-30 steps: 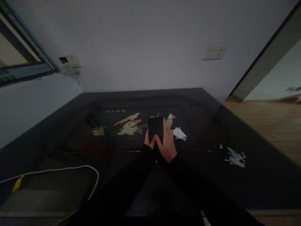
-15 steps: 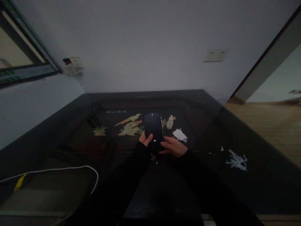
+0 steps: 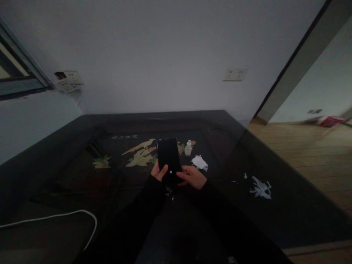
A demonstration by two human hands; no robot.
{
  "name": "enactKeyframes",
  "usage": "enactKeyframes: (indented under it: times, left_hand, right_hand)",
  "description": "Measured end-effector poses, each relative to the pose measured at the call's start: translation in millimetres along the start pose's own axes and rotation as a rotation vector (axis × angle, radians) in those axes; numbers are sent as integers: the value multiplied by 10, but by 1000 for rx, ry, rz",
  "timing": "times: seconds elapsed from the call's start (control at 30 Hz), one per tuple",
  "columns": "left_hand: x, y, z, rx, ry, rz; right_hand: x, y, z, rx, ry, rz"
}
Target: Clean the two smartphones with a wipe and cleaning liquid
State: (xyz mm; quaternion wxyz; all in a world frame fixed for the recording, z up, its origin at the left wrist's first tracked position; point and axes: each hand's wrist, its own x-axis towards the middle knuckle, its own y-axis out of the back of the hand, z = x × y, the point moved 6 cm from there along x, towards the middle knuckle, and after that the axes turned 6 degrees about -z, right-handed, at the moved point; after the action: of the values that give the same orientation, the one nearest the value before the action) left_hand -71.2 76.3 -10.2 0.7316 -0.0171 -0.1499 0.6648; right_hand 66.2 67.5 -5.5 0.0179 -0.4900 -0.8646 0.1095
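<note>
A black phone [image 3: 168, 157] with a dark screen is held upright over the dark table [image 3: 275, 220]. My left hand [image 3: 158, 171] grips its lower left edge, thumb on the screen. My right hand [image 3: 193, 176] holds the lower right corner with curled fingers. A small charm hangs below the phone. Just beyond the phone stand a small white bottle [image 3: 188, 148] and a crumpled white tissue [image 3: 200, 162].
The table top has a bird-and-leaf inlay [image 3: 140, 156]. White paper scraps [image 3: 260, 188] lie at right. A white cable [image 3: 68, 216] curves at front left. Wall sockets [image 3: 233, 74] sit on the back wall; wooden floor [image 3: 308, 157] lies to the right.
My right hand came off the phone's face and dropped to its lower right corner, so the screen shows. The view has swung right, shifting everything leftward.
</note>
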Motion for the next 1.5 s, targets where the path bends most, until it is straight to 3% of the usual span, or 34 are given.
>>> enactKeyframes:
  times: [0.2,0.33,0.47,0.9,1.17,1.4,1.5]
  left_hand:
    - [-97,-209,-131,-63,110,-173]
    - [-182,-326,-147,-51,150,-326]
    - [-175,-312,-143,6,142,-395]
    - [-125,-255,-305,7,154,-371]
    - [-92,-235,-279,152,-22,-336]
    - [3,-214,-70,355,-32,-327]
    - [154,-243,178,294,-83,-222]
  right_hand:
    - [-125,310,-479,44,219,237]
    - [-166,317,-550,104,228,219]
    - [-176,315,-525,108,254,233]
    - [-142,416,-389,166,223,353]
    - [-118,416,-385,140,225,403]
    - [-92,370,-420,95,270,410]
    - [-70,267,-451,69,273,376]
